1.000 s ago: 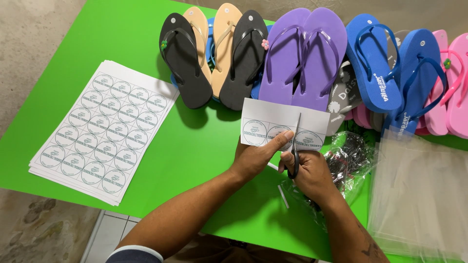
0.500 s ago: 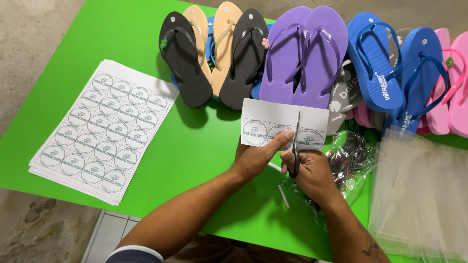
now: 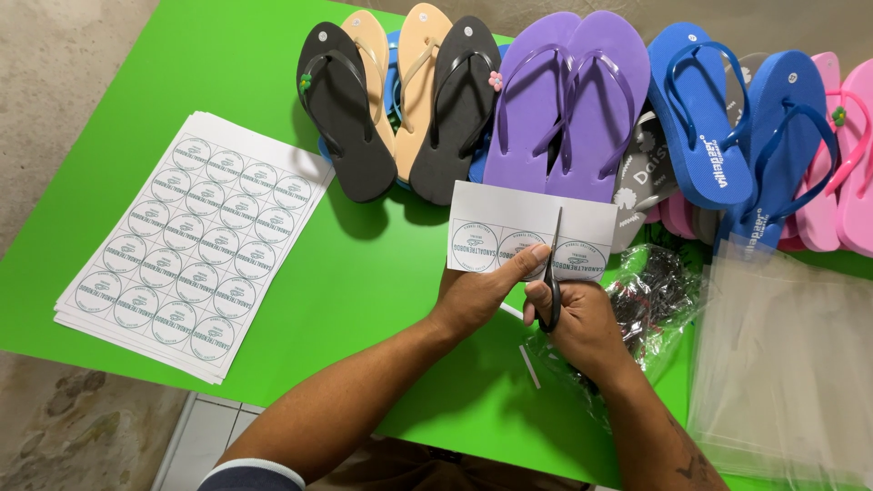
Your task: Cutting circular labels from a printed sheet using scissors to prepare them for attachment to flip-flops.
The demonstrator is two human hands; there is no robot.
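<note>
A white paper strip printed with round labels is pinched at its lower edge in the closed grip of the left hand, just above the green worktop, while the right hand is closed around black scissors whose blades are cutting up into the strip's middle. Just beyond lie rubber flip-flops: black, tan, purple, blue and pink. A stack of label sheets lies well apart on the left, crinkled clear plastic bags on the right.

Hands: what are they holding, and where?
Left hand pinches the paper strip at its lower edge; right hand holds black scissors by the handles.
</note>
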